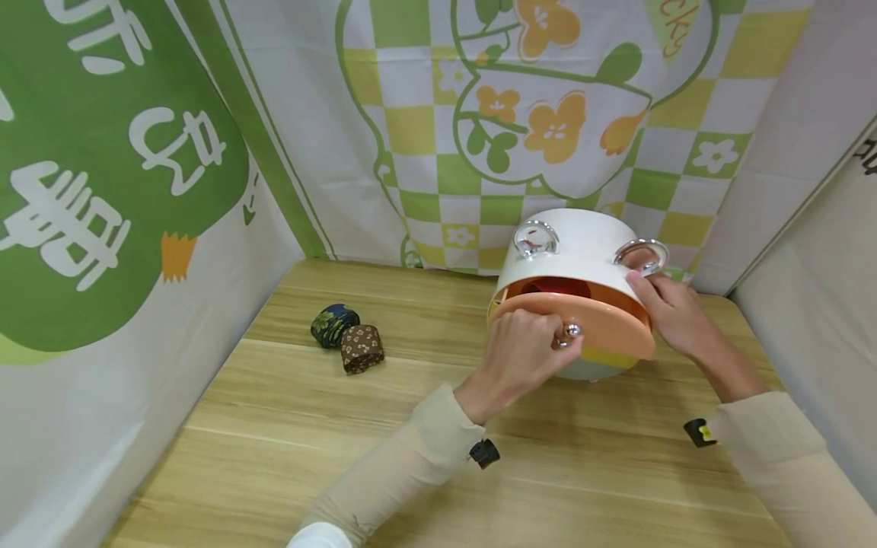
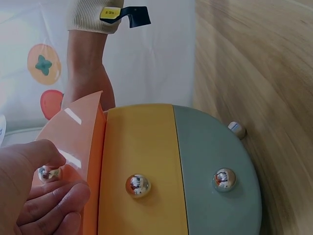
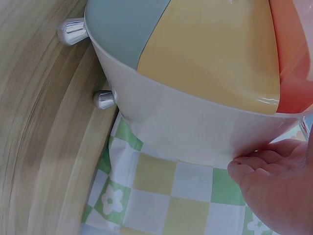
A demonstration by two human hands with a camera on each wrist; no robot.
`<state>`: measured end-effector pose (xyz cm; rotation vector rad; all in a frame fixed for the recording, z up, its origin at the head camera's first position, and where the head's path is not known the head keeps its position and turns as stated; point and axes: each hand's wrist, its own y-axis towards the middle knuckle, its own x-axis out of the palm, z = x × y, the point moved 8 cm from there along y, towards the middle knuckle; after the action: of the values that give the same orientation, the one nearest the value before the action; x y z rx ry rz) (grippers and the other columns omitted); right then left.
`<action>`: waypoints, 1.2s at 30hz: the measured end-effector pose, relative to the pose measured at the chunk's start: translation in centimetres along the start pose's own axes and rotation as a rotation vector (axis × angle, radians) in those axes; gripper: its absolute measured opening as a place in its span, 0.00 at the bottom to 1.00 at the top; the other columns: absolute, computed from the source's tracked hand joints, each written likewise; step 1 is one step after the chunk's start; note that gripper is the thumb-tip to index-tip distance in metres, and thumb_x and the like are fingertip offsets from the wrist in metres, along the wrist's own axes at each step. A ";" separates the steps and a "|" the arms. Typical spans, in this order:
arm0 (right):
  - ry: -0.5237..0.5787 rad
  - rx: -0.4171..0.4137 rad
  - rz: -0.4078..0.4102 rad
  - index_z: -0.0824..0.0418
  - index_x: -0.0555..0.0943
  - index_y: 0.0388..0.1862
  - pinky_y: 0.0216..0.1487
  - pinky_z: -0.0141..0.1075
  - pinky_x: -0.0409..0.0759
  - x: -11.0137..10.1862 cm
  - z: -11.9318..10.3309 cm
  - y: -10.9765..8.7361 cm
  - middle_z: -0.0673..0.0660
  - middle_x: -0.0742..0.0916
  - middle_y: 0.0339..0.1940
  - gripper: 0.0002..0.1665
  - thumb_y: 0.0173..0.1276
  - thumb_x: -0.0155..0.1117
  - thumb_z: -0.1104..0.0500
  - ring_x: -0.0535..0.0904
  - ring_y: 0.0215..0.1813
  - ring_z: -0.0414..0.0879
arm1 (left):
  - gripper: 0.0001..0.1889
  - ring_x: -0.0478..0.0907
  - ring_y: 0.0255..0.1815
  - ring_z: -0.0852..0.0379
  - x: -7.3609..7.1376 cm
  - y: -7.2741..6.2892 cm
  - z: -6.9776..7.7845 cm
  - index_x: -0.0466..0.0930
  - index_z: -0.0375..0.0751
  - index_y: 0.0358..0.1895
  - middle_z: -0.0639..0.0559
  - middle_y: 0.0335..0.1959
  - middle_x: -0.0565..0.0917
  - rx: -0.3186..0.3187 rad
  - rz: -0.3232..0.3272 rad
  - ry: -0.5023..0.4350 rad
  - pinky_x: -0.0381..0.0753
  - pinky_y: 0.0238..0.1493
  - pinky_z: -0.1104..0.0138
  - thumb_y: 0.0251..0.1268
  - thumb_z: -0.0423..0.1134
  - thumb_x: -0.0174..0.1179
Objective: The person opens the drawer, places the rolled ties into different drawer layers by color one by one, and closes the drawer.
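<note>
A round-fronted storage box (image 1: pixel 575 247) with a white shell and two shiny ear-shaped loops stands at the back of the table. Its orange top drawer (image 1: pixel 610 323) is pulled partly out, and something red (image 1: pixel 558 286) shows inside. My left hand (image 1: pixel 517 354) pinches that drawer's silver knob (image 2: pixel 49 174). Below it, the yellow drawer (image 2: pixel 139 152) and the grey-green drawer (image 2: pixel 212 152) sit closed. With thumb and fingers fairly straight, my right hand (image 1: pixel 674 316) presses on the box's right side, beneath one ear; in the right wrist view its fingers (image 3: pixel 269 156) touch the white shell.
Two rolled-up neckties lie together left of the box: a dark blue patterned roll (image 1: pixel 334 325) and a brown flowered roll (image 1: pixel 361 348). Behind the wooden table (image 1: pixel 288 426) hangs a green-and-white checked cloth (image 1: pixel 432 152). Short silver feet (image 3: pixel 104 99) support the box.
</note>
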<state>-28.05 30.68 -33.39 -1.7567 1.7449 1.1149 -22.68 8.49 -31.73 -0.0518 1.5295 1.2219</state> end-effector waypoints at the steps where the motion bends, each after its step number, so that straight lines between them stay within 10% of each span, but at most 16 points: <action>1: -0.002 0.001 0.000 0.70 0.78 0.61 0.52 0.53 0.73 0.0 0.0 0.0 0.71 0.85 0.51 0.32 0.88 0.39 0.44 0.79 0.54 0.65 | 0.26 0.58 0.13 0.71 0.1 0.1 -0.1 0.70 0.52 0.12 0.65 0.10 0.71 -0.004 -0.002 -0.003 0.51 0.17 0.79 0.64 0.50 0.72; 11: -0.009 0.002 -0.004 0.70 0.78 0.61 0.49 0.52 0.74 0.0 -0.1 0.0 0.71 0.85 0.50 0.32 0.88 0.39 0.44 0.79 0.53 0.64 | 0.29 0.53 0.14 0.70 0.7 0.8 -0.6 0.61 0.52 0.13 0.65 0.11 0.58 -0.024 -0.009 -0.028 0.47 0.18 0.78 0.65 0.49 0.71; 36: -0.018 0.000 0.038 0.67 0.79 0.56 0.47 0.50 0.73 -0.2 -0.2 0.0 0.69 0.85 0.44 0.29 0.87 0.41 0.45 0.79 0.49 0.63 | 0.24 0.57 0.13 0.69 1.7 2.1 -1.2 0.68 0.51 0.14 0.63 0.12 0.67 -0.039 -0.006 -0.024 0.51 0.18 0.78 0.67 0.47 0.69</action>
<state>-27.96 30.68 -33.14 -1.7150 1.7744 1.1435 -25.43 9.57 -31.84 -0.0669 1.4841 1.2431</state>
